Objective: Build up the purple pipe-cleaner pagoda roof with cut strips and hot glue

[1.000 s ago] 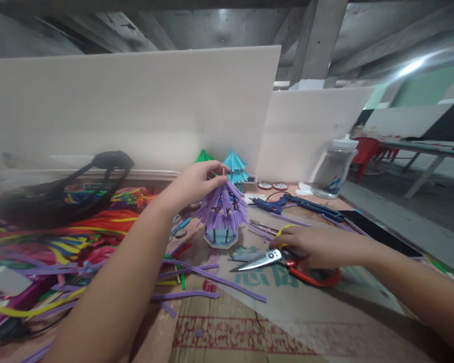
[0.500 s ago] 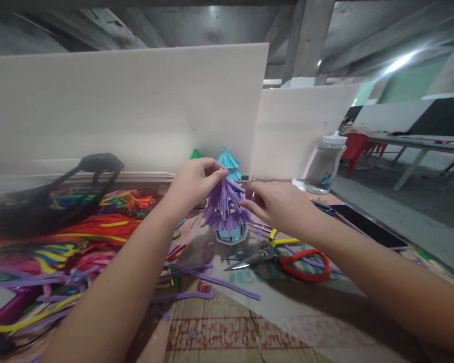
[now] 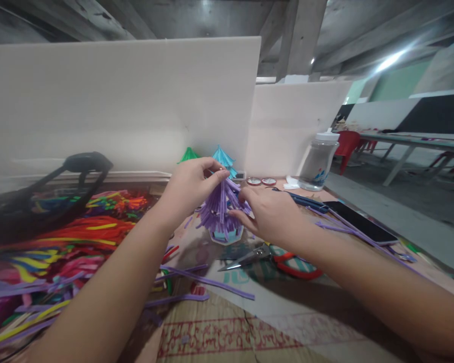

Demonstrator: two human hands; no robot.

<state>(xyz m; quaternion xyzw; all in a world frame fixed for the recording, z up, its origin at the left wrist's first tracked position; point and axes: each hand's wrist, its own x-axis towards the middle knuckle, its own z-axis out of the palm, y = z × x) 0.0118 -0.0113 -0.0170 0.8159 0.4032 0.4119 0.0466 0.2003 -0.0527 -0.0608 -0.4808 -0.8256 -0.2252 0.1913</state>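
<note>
Has loose purple fuzzy strips (image 3: 223, 286) nearest, on the patterned tabletop (image 3: 227, 335), then metal scissors with red and yellow handles (image 3: 249, 258), lying just in front of the two-tiered purple fuzzy-strip model (image 3: 220, 204). Pinches the model's upright peak with the left hand (image 3: 191, 185), thumb and fingertips clamped together there. Reaches to the lower right side with the right hand (image 3: 278, 210), thumb and forefinger apart, seemingly touching strips. Shows a clear white-lidded plastic bottle (image 3: 318, 164) behind to the right, and turquoise (image 3: 221, 156) and green pointed roofs (image 3: 189, 155) behind the model.
</note>
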